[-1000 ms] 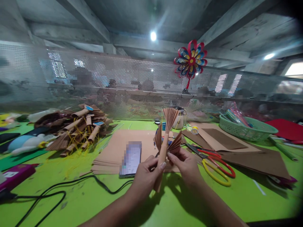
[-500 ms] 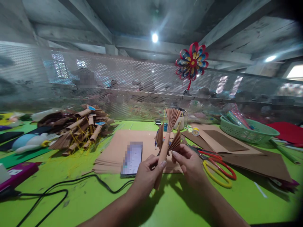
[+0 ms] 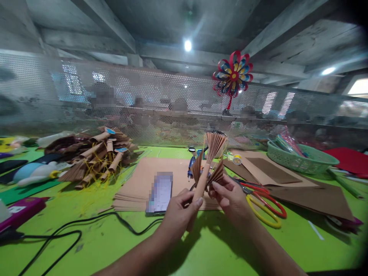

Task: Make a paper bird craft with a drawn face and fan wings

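Note:
Above the table I hold a brown paper figure [image 3: 204,177], a rolled tube with a pleated fan [image 3: 215,145] at its upper end and a smaller pleated fan on either side. My left hand [image 3: 184,209] is closed round the lower part of the tube, thumb on top. With thumb and fingers, my right hand [image 3: 228,193] pinches the lower edge of the right side fan [image 3: 216,174]; some of those fingertips are hidden behind the paper. Just beyond the figure lies a blue glue gun [image 3: 191,166].
A phone [image 3: 162,193] lies on a stack of tan paper [image 3: 129,193]. Red- and yellow-handled scissors [image 3: 268,205] are close to my right hand. Several similar paper figures [image 3: 100,157] are piled at left. A green basket [image 3: 304,159] and brown sheets [image 3: 310,199] sit right; a black cable [image 3: 97,217] crosses the front left.
The paper figure's upper end has tilted to the right, uncovering more of the glue gun. Both hands keep their hold, and the right has shifted slightly right with the side fan.

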Demonstrator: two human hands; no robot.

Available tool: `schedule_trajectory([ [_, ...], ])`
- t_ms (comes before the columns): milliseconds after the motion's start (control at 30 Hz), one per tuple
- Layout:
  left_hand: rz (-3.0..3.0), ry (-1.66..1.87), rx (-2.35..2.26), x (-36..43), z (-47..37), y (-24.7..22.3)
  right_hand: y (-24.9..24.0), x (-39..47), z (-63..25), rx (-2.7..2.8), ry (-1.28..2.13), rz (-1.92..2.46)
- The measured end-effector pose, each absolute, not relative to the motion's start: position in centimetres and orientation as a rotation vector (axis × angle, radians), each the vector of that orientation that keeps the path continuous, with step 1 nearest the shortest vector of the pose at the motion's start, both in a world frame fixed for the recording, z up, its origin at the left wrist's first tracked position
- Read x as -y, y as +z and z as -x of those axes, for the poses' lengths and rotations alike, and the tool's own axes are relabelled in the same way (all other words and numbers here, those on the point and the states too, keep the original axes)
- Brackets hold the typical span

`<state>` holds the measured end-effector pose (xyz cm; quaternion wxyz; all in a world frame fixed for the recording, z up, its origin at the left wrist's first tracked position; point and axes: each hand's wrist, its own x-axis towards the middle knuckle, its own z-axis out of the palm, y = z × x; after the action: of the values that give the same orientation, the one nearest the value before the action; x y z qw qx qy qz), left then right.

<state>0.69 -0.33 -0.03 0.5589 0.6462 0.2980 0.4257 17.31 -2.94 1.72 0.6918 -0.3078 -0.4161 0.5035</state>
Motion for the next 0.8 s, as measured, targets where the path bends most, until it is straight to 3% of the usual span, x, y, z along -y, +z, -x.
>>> schedule_trajectory([
  [800, -1.547, 0.975, -0.666, 0.03, -0.41, -0.13, 1.35, 2.85, -17.6, 1.02, 1.105, 0.683],
])
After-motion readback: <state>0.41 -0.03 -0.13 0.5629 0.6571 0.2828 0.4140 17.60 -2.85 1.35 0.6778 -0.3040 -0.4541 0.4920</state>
